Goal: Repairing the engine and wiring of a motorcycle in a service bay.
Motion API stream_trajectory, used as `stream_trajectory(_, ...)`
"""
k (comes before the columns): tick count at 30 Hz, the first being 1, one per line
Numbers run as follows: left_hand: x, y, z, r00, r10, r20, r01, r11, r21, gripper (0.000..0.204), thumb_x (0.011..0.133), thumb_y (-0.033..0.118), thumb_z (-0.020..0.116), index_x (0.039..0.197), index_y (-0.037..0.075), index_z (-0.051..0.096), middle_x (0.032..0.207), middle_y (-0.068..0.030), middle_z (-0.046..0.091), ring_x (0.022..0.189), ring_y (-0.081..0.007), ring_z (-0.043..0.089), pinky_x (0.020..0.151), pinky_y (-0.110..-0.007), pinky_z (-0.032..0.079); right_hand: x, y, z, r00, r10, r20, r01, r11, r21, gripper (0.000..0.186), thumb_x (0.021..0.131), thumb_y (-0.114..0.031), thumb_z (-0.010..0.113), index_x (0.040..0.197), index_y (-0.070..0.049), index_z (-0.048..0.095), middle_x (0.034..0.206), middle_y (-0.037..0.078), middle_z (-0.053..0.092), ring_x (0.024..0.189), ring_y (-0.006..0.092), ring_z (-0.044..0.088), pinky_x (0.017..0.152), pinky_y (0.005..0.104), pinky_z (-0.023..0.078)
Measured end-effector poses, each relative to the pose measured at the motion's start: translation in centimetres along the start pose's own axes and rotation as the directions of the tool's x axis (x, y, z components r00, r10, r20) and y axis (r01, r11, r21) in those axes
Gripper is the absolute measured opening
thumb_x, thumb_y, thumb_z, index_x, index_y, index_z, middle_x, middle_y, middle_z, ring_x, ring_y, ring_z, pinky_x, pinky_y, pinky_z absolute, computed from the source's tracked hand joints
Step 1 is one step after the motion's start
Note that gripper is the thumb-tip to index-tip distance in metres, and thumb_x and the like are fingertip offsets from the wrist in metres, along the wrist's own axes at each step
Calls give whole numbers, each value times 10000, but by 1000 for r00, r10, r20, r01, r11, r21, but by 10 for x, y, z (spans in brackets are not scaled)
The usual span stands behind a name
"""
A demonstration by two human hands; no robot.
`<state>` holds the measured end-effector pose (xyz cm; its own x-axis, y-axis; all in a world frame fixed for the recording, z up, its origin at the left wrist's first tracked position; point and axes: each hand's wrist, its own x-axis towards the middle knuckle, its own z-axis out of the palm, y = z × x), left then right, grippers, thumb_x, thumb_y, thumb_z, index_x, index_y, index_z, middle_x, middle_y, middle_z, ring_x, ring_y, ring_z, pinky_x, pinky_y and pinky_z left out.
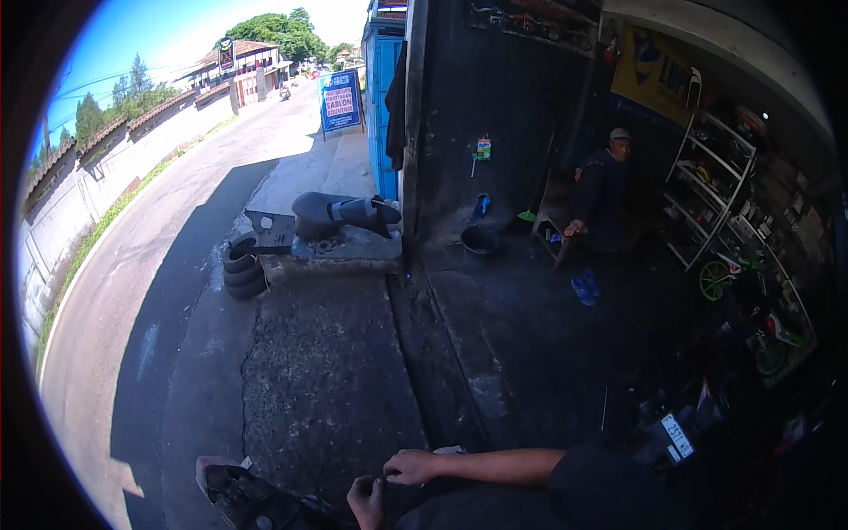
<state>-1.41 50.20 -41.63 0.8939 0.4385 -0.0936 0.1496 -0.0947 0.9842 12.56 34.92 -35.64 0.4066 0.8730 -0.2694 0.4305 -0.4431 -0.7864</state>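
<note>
At the bottom middle, my right hand (412,466) reaches in from the right with its fingers curled together. Close below and left of it is my left hand (366,500), thumb and fingers drawn into a pinch. The fingertips of both nearly meet over a dark area, and whatever lies between them is too small and dark to make out. To the left of my hands is a dark motorcycle part (252,502) with a pale reddish end, partly cut off by the lower edge.
A long dark motorcycle seat (340,212) lies on a concrete ledge (331,261) beside stacked tyres (242,269). A person (605,181) sits on a bench near blue sandals (585,288) and a black basin (480,240). Metal shelves (709,190) and a motorcycle plate (677,438) stand right.
</note>
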Motion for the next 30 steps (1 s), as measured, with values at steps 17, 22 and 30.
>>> stream_trajectory(17,-6,16,15,992,110,-64,-73,907,415,227,966,208,649,1072,9,677,934,-225,710,885,-375,701,789,-398,546,-2,8,11,998,51,-24,-51,999,-14,336,887,-243,588,1074,8,712,1054,232,713,1024,396,673,890,485,517)
stream_trajectory(22,-13,20,14,984,148,-99,-90,894,439,241,960,247,663,1043,21,680,915,-210,708,859,-377,696,778,-413,545,-2,14,22,999,27,-40,-28,999,-44,348,931,-273,582,1096,12,693,1028,221,714,996,390,676,880,489,513)
stream_trajectory(30,-5,-4,25,978,180,-109,-106,868,485,239,955,263,679,1017,32,680,933,-193,708,855,-368,693,774,-413,545,0,30,26,993,87,-82,-84,996,43,370,925,-261,579,1141,18,691,954,199,734,959,350,706,866,449,530)
